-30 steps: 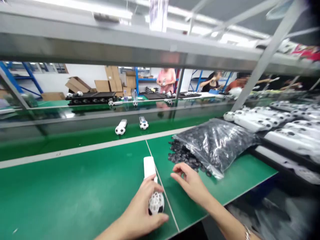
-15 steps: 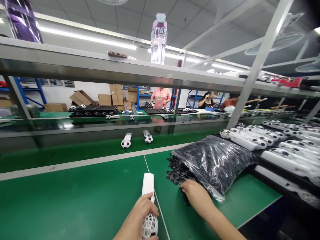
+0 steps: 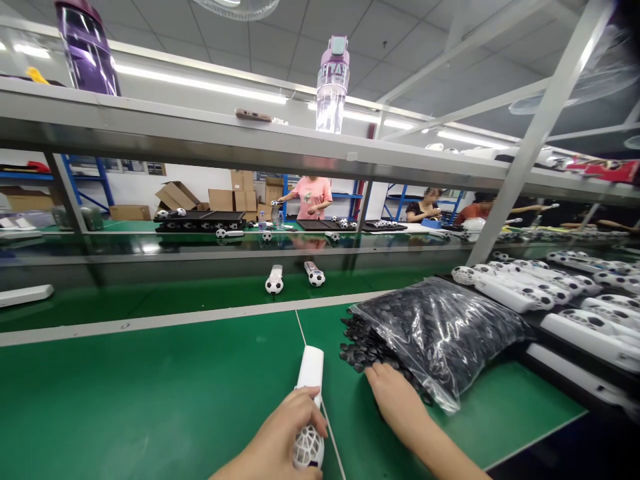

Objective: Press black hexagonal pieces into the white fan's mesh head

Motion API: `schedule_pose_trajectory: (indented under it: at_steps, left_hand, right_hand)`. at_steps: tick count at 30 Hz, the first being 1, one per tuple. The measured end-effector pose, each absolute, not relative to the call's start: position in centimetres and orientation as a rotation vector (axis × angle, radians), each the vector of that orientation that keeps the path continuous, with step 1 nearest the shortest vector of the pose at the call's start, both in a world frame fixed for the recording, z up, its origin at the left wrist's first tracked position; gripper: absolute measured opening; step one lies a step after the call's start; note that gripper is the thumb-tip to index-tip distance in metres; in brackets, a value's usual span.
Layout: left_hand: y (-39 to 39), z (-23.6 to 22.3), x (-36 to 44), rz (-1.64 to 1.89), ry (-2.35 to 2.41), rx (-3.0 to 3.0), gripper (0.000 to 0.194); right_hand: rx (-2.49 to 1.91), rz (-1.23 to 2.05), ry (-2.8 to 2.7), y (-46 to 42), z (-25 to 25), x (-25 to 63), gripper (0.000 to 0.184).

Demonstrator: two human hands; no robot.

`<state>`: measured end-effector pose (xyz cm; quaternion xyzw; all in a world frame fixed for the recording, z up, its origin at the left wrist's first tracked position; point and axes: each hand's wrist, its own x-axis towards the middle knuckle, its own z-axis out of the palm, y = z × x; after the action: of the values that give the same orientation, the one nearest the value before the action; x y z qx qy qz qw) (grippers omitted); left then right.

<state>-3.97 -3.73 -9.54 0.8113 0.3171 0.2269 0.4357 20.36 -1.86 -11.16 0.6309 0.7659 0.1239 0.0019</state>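
My left hand (image 3: 278, 433) grips a white plastic handle (image 3: 311, 368) near its lower end, and a white lattice ball cage (image 3: 308, 447) sits at that end, just past my fingers. The handle's far end rests over the seam in the green bench mat (image 3: 150, 407). My right hand (image 3: 397, 400) lies at the edge of a heap of small black discs (image 3: 363, 350), its fingertips among them. These discs spill from the open mouth of a clear plastic bag (image 3: 440, 340). Whether those fingers hold a disc is hidden.
Several white handles with ball heads (image 3: 520, 293) lie in rows on a dark rack at the right. Two finished ball toys (image 3: 295, 281) stand beyond the bench's pale strip. A metal shelf (image 3: 200, 127) crosses overhead with bottles on it. Co-workers stand far behind.
My right hand has moved from above the mat to the disc heap. My view has tilted upward. My left hand still grips the handle.
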Motion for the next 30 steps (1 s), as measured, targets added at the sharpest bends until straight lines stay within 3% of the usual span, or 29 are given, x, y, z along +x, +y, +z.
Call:
schedule_pose_trajectory:
  at_steps: [4,9,12,17,23,30]
  left_hand:
    - [-3.6,-9.3,-4.2,0.542,0.854,1.982,0.047]
    - [-3.6,-9.7,-4.3,0.524,1.145,1.867,0.056]
    - [-3.6,-9.4,-4.7,0.547,1.106,1.766,0.054]
    - [-3.3,-8.8,-5.3,0.525,0.920,1.793,0.057]
    - [-3.8,-8.9,-4.5,0.554,1.149,1.845,0.046]
    - [-3.7,-9.6,-5.0,0.609,1.128,1.907,0.048]
  right_hand:
    - [2.176,0.139,2.663,-1.7,-11.7,21.2,0.038]
    - [2.169,-0.691,3.013,-3.9,-11.1,18.4,0.017]
    - [2.136,-0.969,3.066,-4.8,-11.1,15.9,0.013]
    - [2.048,-1.179,3.266,-5.1,-12.2,13.9,0.016]
    - [2.174,-1.406,3.254,-5.3,-13.2,14.5,0.022]
    - [2.241,-1.462,3.217,-5.3,-14.3,14.9,0.027]
